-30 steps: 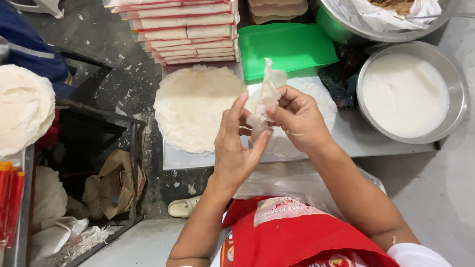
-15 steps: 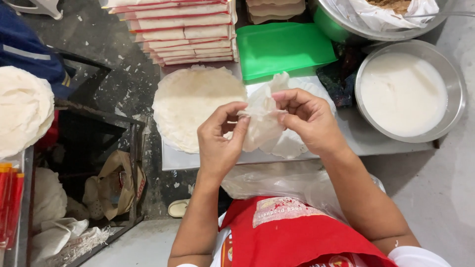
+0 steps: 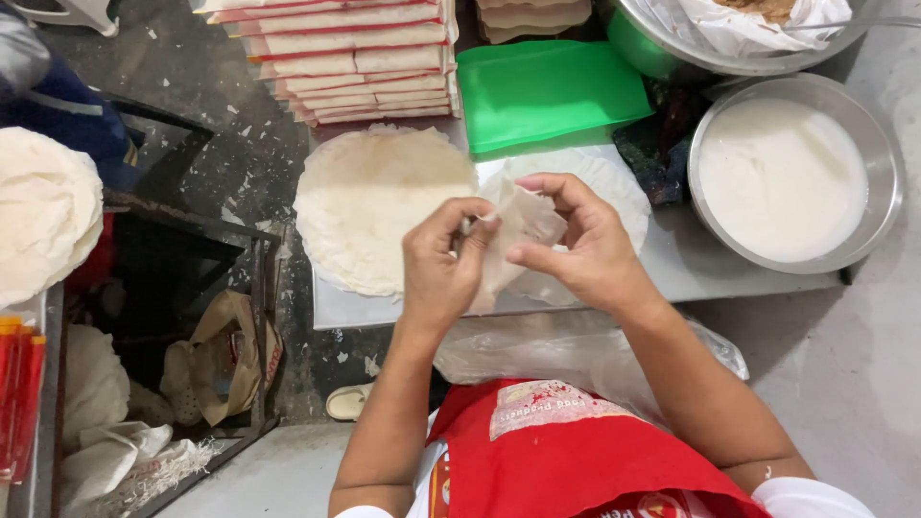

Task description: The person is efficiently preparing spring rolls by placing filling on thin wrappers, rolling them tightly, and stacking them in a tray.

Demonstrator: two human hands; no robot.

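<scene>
Both hands up over the metal table [image 3: 691, 273], working one thin pale wrapper [image 3: 518, 230] between them. Left hand [image 3: 443, 264] pinches the wrapper's left edge with thumb and fingertips; right hand [image 3: 585, 251] grips the right side, fingers curled over the top fold. Both are closed on the same sheet, neither is free.

Key relation: the wrapper sits directly between the two grips, raised above the table, not lying on it. Its long axis runs roughly top to bottom in view, with the lower tail hanging toward the left wrist. Both hands are equally close; the right covers more of it.

Directly under and behind the hands:
- round wrapper stack [image 3: 369, 206], one, left of the grip
- single round sheet [image 3: 614, 187], one, under the right hand
- green lid [image 3: 547, 91], one
- steel bowl of white liquid [image 3: 782, 177], one, to the right
- second steel bowl [image 3: 748, 29] behind it, lined with plastic, so two bowls in all
- packet pile [image 3: 350, 53], count not readable
- second wrapper stack [image 3: 43, 211] far left
</scene>
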